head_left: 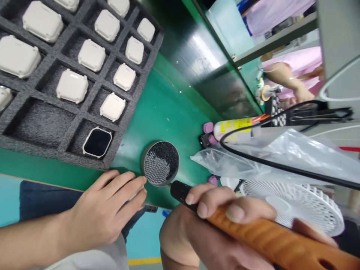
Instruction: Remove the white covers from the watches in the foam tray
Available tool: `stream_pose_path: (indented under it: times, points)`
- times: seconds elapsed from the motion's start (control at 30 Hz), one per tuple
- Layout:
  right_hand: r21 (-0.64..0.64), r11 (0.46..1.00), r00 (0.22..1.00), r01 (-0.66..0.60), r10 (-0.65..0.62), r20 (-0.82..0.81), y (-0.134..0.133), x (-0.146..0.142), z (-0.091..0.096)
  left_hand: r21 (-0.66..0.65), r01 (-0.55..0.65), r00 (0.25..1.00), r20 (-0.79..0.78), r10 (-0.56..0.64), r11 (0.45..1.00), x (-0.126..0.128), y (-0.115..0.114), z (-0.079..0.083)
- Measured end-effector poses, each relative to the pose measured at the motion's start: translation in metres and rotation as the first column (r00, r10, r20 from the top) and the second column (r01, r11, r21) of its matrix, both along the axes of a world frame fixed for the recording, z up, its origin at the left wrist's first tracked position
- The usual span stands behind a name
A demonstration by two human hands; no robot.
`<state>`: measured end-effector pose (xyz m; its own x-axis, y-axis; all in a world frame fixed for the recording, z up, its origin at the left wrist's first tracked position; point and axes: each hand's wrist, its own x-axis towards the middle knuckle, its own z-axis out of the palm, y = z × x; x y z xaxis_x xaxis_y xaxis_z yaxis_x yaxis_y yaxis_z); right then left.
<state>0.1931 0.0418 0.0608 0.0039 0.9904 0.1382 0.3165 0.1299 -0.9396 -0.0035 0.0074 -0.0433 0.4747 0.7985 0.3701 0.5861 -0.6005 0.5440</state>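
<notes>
While the hands sit at the bench edge: both show at the bottom of the view, over a green bench mat (168, 112).

Left hand (104, 206): open and relaxed, its fingers (123, 183) slightly spread and gently curved, with the tips just beside the cup. Whether anything small lies beneath them is hard to tell.

Right hand (222, 225): closed in a firm wrap, fingers curled around the handle of the tool, nothing pinched between the fingertips.

Tool: a slim tool (275, 240) with an orange wood-grain handle and a black tip (180, 191), held in the right hand and pointing toward the left hand, the tip just below the cup.

Cup: a round metal cup (160, 163), packed with dark and grey bristles, sits just ahead of the hands and between them.

Tray: a dark grey foam tray (64, 152), ahead of the left hand, is divided into a grid of compartments. Rounded cream cases (71, 86) sit in them, and a black-faced watch body (97, 142) lies in the compartment nearest the cup.

Past the right hand: a white fan (292, 206), a clear plastic bag (267, 157), a black cable (281, 167), a glue tube (233, 127) with a yellow label, and pink caps (208, 127).

Farther off: a co-worker's arm (281, 78) beside a pink smock.
</notes>
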Motion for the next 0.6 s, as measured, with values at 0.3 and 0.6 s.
stream_pose_path:
  times: [0.3,0.6]
  points:
    - [0.110,0.984,0.987,0.140,-0.129,-0.098,-0.002,0.002,-0.013,0.023,-0.037,0.998,-0.041,0.038,0.999,0.006,-0.002,0.000]
    - [0.213,0.960,0.931,0.183,-0.100,-0.351,0.000,-0.009,-0.029,-0.059,0.073,0.997,-0.015,-0.074,0.996,-0.004,-0.003,0.000]
